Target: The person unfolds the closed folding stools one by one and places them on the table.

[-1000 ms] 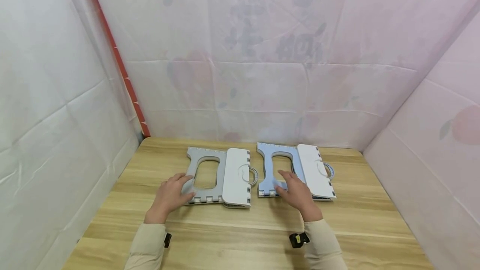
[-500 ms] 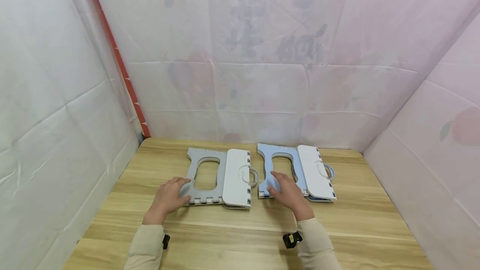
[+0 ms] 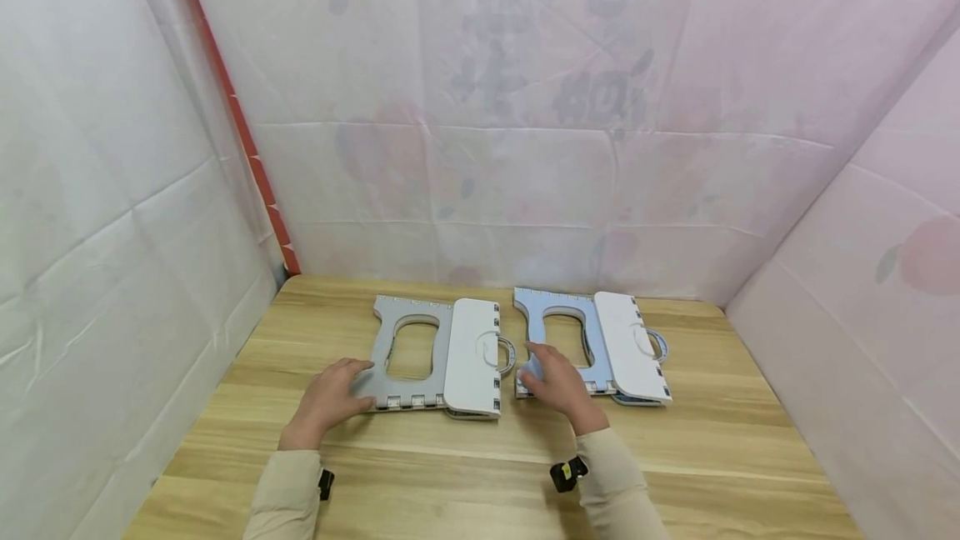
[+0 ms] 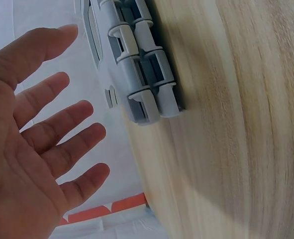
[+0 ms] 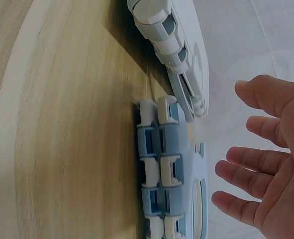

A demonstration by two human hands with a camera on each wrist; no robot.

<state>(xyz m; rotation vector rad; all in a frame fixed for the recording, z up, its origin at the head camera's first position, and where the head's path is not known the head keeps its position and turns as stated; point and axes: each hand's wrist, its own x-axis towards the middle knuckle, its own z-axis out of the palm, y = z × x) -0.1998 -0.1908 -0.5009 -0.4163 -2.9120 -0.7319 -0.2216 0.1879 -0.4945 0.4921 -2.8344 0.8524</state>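
Since the earlier frames, the right hand (image 3: 558,386) has slid leftward from the central opening of a light-blue-and-white plastic stool, folded flat (image 3: 622,348), to its near left corner. The left hand (image 3: 327,397) has drawn slightly back and leftward. The stools lie where they lay.

Both hands are spread wide, thumbs apart from the fingers, holding nothing. The blue stool lies beneath the right hand's fingertips and stretches away to that hand's right. A matching grey-and-white plastic folding stool, also flat (image 3: 468,357), lies just right of the left hand, between the two hands. The wrist views suggest a gap between fingers and plastic, but light contact in the head view cannot be ruled out. Both rest on the light wood-grain desk (image 3: 450,473).

For a sound hold, I would judge it best to keep fingertips off the hinge blocks (image 3: 416,400) beside the left thumb, since they could pinch, and to take the solid frame rather than the white panels, which may swing.

No brand is legible. Beyond the hands, dark blurred characters (image 3: 600,98) on the pale hanging sheet (image 3: 480,173) cannot be read, nor can the yellow label on the black wrist device (image 3: 568,474) behind the right hand.
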